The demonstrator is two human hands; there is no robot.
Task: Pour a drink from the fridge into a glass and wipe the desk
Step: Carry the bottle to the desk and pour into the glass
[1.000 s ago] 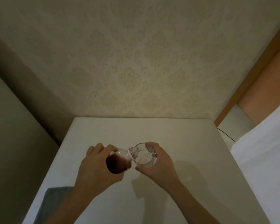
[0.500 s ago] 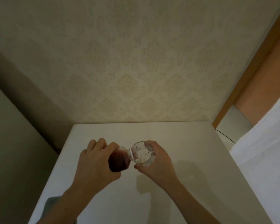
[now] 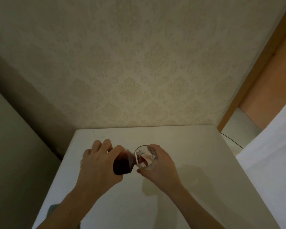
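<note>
Over the counter (image 3: 196, 195), drink now reaches the glass (image 3: 146, 157) in my right hand (image 3: 160, 167); my left hand (image 3: 97, 164) grips the tipped bottle (image 3: 122, 164).

White desk (image 3: 188, 204), matte top, its far edge flush against the patterned wall and its left and right edges running toward the camera. 1 grey cloth (image 3: 54, 210) lies on it at the near-left corner, mostly hidden behind a forearm. Soft shadows fall across the surface right of centre.

Patterned wallpaper (image 3: 139, 66); wooden door frame (image 3: 254, 76) right.
</note>
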